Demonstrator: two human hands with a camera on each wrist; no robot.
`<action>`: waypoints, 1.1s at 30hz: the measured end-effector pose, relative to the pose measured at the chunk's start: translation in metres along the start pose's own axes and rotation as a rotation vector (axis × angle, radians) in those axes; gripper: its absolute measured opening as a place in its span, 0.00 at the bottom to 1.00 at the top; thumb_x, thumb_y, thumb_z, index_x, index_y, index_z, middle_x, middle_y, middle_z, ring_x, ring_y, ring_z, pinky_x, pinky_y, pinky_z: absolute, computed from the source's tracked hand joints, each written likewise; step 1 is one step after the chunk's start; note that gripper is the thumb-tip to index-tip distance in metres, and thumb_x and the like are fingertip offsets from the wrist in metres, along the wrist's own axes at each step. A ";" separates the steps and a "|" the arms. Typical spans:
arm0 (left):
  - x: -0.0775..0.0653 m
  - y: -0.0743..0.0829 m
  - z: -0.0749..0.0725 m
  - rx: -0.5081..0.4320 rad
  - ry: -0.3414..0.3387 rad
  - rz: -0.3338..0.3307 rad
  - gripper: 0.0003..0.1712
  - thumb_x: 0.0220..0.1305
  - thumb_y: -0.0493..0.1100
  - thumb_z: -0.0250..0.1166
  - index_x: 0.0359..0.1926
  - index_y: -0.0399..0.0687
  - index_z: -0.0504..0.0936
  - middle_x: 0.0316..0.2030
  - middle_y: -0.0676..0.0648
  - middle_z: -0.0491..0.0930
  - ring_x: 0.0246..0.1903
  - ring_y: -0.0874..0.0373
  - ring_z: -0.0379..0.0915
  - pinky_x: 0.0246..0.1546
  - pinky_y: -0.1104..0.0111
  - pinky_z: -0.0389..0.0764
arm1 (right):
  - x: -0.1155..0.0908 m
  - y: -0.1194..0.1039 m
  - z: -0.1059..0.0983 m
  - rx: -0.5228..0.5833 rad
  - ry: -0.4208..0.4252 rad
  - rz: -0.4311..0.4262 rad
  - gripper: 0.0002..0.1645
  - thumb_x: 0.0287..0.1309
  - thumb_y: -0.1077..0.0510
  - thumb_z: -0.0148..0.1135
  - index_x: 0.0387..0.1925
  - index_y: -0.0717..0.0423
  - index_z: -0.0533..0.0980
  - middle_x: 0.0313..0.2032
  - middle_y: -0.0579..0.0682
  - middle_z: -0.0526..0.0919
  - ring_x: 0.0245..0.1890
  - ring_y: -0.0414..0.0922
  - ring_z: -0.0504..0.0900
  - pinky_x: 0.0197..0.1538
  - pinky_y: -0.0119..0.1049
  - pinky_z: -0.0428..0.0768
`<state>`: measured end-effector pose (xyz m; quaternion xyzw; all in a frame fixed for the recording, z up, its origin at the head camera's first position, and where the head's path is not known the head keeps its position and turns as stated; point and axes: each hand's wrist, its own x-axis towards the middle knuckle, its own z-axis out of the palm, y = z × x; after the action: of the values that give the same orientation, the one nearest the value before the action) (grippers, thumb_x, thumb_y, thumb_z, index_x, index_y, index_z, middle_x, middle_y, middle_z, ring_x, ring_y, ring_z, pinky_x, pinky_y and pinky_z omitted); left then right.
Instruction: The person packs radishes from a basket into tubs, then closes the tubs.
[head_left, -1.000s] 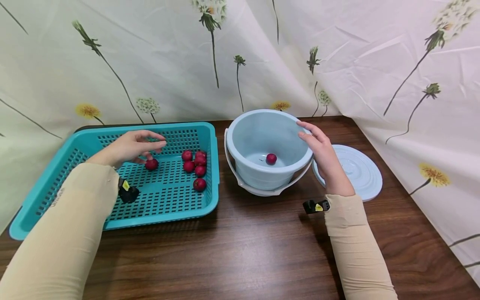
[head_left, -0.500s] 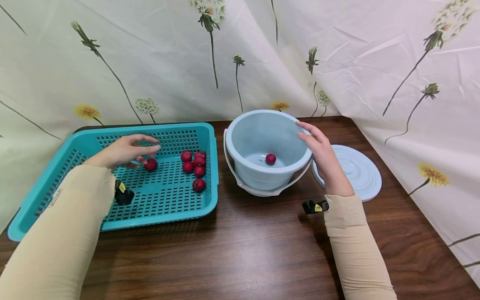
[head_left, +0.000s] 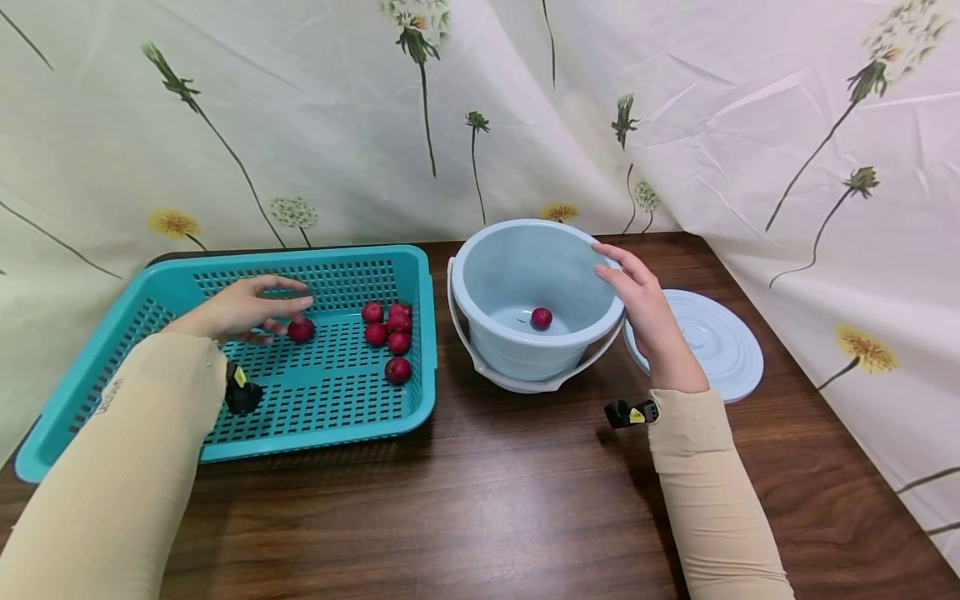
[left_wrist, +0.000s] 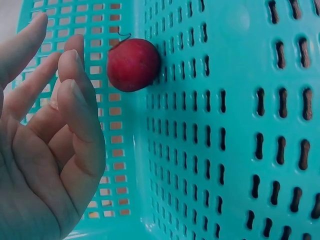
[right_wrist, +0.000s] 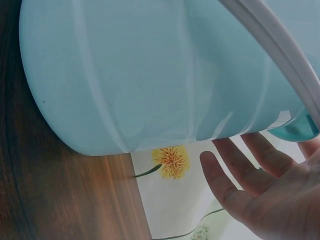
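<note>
My left hand (head_left: 243, 308) hovers inside the turquoise basket (head_left: 430, 333), fingers loosely bent with nothing between them. Just beyond its fingertips lies a small round red fruit (head_left: 302, 330). In the left wrist view this fruit (left_wrist: 134, 65) shows a thin curled stem, and a gap separates it from the fingers. Several similar red fruits (head_left: 399, 322) sit together at the basket's right end. On the right, my right hand (head_left: 651, 321) holds the rim of a pale blue bucket (head_left: 517, 354); in the right wrist view, its fingers (right_wrist: 240, 167) lie along the bucket's outer wall. One red fruit (head_left: 542, 318) rests inside the bucket.
A pale blue round lid (head_left: 720, 342) lies on the dark wooden table (head_left: 480, 500), right of the bucket and partly behind my right hand. The bucket's white handle (head_left: 480, 362) hangs down at its front. A flower-patterned cloth (head_left: 337, 125) closes off the back and right.
My left hand has drawn slightly left and lower beside the lone fruit in the basket. My right hand and the bucket stay as they were.
</note>
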<state>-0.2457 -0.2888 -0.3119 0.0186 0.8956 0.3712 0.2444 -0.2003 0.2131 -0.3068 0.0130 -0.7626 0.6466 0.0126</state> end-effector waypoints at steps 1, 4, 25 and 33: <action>0.001 -0.001 0.000 -0.002 -0.001 -0.003 0.47 0.70 0.66 0.54 0.77 0.42 0.51 0.64 0.30 0.69 0.32 0.59 0.78 0.35 0.62 0.83 | 0.000 0.000 0.000 0.000 0.000 0.001 0.28 0.72 0.49 0.51 0.69 0.50 0.67 0.73 0.49 0.60 0.69 0.47 0.60 0.69 0.48 0.61; 0.002 -0.003 0.000 -0.008 -0.007 -0.007 0.47 0.70 0.65 0.54 0.77 0.43 0.51 0.63 0.32 0.71 0.30 0.60 0.77 0.34 0.62 0.82 | 0.000 0.000 -0.001 0.002 0.002 0.003 0.28 0.72 0.49 0.51 0.69 0.50 0.67 0.73 0.49 0.60 0.69 0.47 0.60 0.69 0.48 0.61; 0.006 -0.009 0.001 -0.013 -0.072 -0.077 0.44 0.73 0.61 0.55 0.76 0.41 0.50 0.43 0.51 0.81 0.29 0.60 0.77 0.30 0.64 0.81 | 0.002 0.003 -0.001 0.021 0.008 -0.006 0.27 0.71 0.51 0.53 0.68 0.51 0.69 0.73 0.48 0.62 0.70 0.45 0.59 0.71 0.47 0.60; 0.007 -0.012 0.002 -0.017 -0.099 -0.098 0.42 0.73 0.59 0.54 0.76 0.41 0.50 0.38 0.55 0.81 0.28 0.61 0.77 0.29 0.64 0.80 | 0.002 0.002 -0.001 0.022 0.008 -0.007 0.27 0.71 0.51 0.53 0.68 0.51 0.69 0.73 0.49 0.61 0.71 0.45 0.57 0.71 0.47 0.59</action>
<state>-0.2493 -0.2948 -0.3237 -0.0091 0.8791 0.3652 0.3062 -0.2023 0.2140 -0.3089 0.0130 -0.7555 0.6548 0.0176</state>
